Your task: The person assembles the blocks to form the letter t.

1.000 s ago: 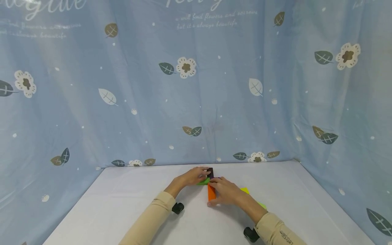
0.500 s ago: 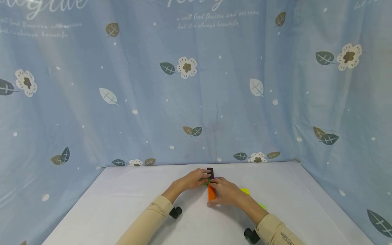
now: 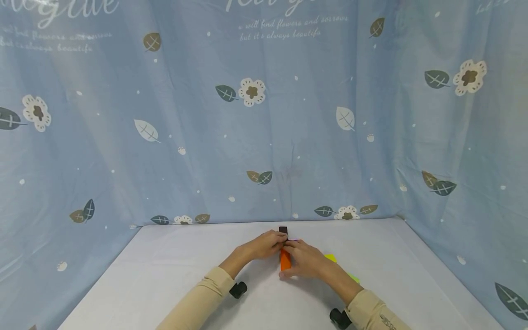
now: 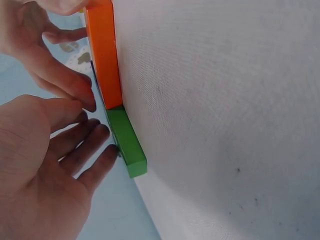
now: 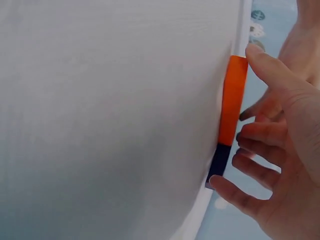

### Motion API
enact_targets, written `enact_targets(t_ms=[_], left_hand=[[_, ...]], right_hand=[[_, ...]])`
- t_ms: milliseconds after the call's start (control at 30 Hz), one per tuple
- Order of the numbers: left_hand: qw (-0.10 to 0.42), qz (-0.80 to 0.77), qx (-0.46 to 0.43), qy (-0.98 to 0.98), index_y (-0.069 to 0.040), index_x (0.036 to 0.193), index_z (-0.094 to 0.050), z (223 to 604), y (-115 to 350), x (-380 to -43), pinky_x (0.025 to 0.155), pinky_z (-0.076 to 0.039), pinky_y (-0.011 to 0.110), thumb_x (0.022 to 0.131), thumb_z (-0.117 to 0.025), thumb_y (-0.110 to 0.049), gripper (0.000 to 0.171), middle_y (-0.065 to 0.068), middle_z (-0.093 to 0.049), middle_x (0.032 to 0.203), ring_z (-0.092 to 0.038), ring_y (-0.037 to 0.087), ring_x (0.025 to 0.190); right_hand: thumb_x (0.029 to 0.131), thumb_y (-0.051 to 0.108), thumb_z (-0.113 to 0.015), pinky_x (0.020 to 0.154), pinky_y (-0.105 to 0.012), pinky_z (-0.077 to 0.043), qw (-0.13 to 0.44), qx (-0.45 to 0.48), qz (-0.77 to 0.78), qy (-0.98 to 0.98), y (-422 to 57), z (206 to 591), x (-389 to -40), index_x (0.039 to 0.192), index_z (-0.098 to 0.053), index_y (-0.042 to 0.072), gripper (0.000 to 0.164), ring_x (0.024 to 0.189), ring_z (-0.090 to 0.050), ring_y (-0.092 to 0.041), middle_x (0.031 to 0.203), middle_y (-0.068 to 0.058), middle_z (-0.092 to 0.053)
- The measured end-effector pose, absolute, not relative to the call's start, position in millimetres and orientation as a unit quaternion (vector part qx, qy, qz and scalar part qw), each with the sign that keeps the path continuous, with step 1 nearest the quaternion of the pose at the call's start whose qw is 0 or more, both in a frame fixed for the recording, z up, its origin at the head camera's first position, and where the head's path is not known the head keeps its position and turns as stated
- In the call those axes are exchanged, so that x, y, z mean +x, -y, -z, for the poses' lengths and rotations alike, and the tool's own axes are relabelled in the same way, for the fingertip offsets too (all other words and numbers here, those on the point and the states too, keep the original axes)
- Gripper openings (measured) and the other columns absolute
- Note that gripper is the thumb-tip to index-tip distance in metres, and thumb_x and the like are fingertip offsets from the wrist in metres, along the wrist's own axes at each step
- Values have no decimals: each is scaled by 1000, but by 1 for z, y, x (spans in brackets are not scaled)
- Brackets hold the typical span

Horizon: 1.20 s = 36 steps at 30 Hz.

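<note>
An orange block lies lengthwise on the table in front of me. My right hand spans it, thumb at its near end and index finger toward its far end. In the right wrist view, the little fingertip reaches a dark purple block that meets the orange one. A green block adjoins the orange block at an angle in the left wrist view. Beside the green block, my left hand has its fingertips right at the block's edge, fingers loosely bent. A black block stands out beyond both hands.
A yellow piece and a lime-green piece lie behind the right forearm, partly hidden. The white-covered table ends at a blue patterned curtain. Black wrist cameras hang beneath the sleeves.
My left hand has shifted slightly nearer and to the right, now covering the green block in the head view and exposing the black block's far end. The right hand stays in place.
</note>
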<state>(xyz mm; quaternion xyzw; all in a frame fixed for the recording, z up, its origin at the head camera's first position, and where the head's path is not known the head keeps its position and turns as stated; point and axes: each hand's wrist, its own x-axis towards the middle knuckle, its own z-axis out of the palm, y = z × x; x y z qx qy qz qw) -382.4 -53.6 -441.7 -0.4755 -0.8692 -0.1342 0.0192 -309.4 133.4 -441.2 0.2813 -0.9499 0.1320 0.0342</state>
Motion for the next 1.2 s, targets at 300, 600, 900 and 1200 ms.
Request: enact_targets(t_ms=[300,600,900,1200], left_hand=[[11,136,-461,877,4,132,-58,442,54,-380,108,-46,38,100,-51,-7,34,16,-59,137,-57,28,125],[3,93,-430,898,-5,134,-59,444,53,-375,109,-44,35,99,-58,-27,41,10,-57,141,-54,24,124],[3,73,-421,904,-6,135,-59,444,49,-376,111,-43,34,99,-58,-30,43,8,-55,143,-52,24,128],[-4,62,-416,907,-7,136,-58,442,49,-376,111,-42,32,100,-57,-32,44,7,-55,144,-51,23,129]], right_hand=[[86,46,-72,104,-49,-47,46,291,-150,944,-144,433,-310,129,-63,2,62,126,-55,-30,137,-11,-59],[84,37,-77,99,-49,-51,57,233,-161,957,-160,427,-305,123,-67,4,52,116,-60,-28,128,-9,-63],[85,31,-76,101,-50,-50,61,179,-172,967,-189,424,-300,125,-67,10,47,118,-60,-27,129,-6,-62],[84,26,-77,96,-53,-51,50,172,-175,968,-216,423,-296,121,-69,8,42,113,-61,-29,122,-6,-65]])
